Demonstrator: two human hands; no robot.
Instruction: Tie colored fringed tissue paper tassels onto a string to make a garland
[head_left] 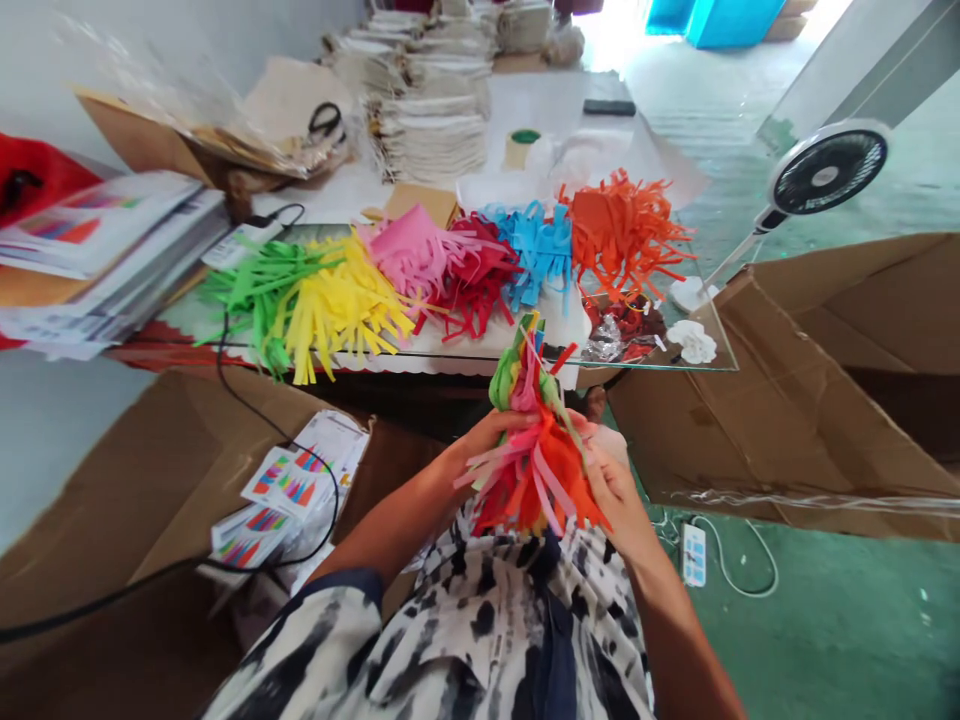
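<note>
My left hand (501, 432) is closed around the upper part of a multicoloured bundle of tassels (551, 470), with pink and orange strips fanning out below it. The looped tops, in green, pink and yellow, stick up above my fingers. On the other side, my right hand (613, 490) grips the orange strips at the bundle's edge; its fingertips are partly hidden. Fringed piles lie along the table edge in front: green (259, 290), yellow (341, 305), pink (420, 250), dark red (480, 275), blue (536, 245) and orange (619, 230).
Cardboard boxes stand on both sides, the left one (97, 480) holding printed cards (289, 485) and the right one (690, 420) open. A small fan (829, 175) rises beside the glass table top. A black cable (277, 430) hangs at the left. Stacked white bundles (431, 130) sit behind.
</note>
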